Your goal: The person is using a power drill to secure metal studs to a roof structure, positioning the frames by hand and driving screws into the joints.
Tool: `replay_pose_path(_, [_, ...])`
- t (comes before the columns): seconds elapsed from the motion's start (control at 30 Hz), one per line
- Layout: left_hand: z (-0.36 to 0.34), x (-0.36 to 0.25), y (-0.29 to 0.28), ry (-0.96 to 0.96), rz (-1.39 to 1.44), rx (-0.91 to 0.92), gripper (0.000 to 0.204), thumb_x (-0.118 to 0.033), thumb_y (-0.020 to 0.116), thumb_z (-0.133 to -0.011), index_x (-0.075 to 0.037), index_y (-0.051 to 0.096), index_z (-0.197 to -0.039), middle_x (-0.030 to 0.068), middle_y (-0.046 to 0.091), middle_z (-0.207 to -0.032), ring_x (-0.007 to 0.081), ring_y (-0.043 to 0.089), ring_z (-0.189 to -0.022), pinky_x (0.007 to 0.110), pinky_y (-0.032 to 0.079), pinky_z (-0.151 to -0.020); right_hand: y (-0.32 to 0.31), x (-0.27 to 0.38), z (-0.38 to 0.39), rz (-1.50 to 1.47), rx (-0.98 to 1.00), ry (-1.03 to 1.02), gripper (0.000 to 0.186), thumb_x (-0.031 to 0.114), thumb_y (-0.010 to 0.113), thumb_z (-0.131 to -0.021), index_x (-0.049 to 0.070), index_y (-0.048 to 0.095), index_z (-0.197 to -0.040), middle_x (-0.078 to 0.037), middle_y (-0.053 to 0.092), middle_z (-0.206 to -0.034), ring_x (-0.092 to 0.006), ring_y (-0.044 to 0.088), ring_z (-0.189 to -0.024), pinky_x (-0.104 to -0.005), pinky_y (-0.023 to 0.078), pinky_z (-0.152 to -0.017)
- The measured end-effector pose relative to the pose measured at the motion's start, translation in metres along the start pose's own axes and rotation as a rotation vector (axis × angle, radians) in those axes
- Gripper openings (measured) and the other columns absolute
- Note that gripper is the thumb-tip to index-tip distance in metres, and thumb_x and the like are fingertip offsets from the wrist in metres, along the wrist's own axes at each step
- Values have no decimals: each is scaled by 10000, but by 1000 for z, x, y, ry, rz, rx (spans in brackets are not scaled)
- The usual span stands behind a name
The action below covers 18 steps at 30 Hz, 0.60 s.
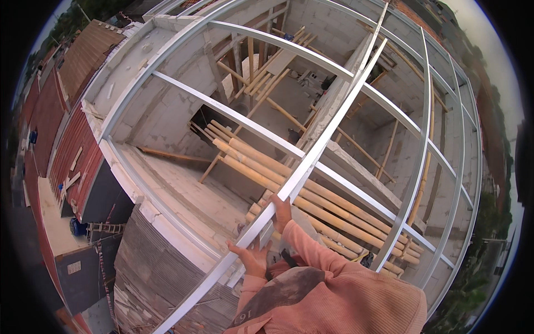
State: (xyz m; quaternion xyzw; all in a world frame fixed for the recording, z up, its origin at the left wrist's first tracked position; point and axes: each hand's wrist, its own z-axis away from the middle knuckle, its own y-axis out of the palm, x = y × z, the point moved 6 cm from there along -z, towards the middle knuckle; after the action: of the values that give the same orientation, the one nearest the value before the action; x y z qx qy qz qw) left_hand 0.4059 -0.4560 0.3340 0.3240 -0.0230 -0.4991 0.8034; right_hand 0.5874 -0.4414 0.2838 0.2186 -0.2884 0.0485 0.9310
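A long silvery metal beam (245,240) runs diagonally from the lower left to the far upper right. My right hand (282,212) is closed around its near edge, just below where it passes over the bamboo poles. Lower along the same beam, my left hand (253,259) rests against the near side with its thumb and fingers spread. Part of the fingers is hidden by the beam. Crossing under it are a thinner metal bar (233,116) and another metal bar (283,44), both part of the roof frame.
Below the frame lies a bamboo pole platform (345,220) over an unfinished room with block walls (172,111). A concrete wall top (356,164) divides the rooms. Grey corrugated roofing (153,261) lies at the lower left, with red roofs (75,147) beyond. Deep drops show between the bars.
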Motion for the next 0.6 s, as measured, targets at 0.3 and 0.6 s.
replay_pose_path(0.3, [24,23,-15,-199,-83,-87,1146,-966,405,-782,-71,454,-1495,137,489,-1417,317,460,-1346,691,403,-1074,-28,3,-7,180,-145,-83,650,164,714,-797,23,363,-1326,-114,562,-954,-222,643,-759,-360,563,-628])
replay_pose_path(0.6, [139,-128,-58,519,-1237,-66,633,-388,630,-1023,57,481,-1446,251,636,-1306,372,585,-1283,480,463,-1095,12,98,-44,129,4,-150,663,167,715,-807,56,340,-1342,-96,557,-888,-226,639,-653,-388,575,-585])
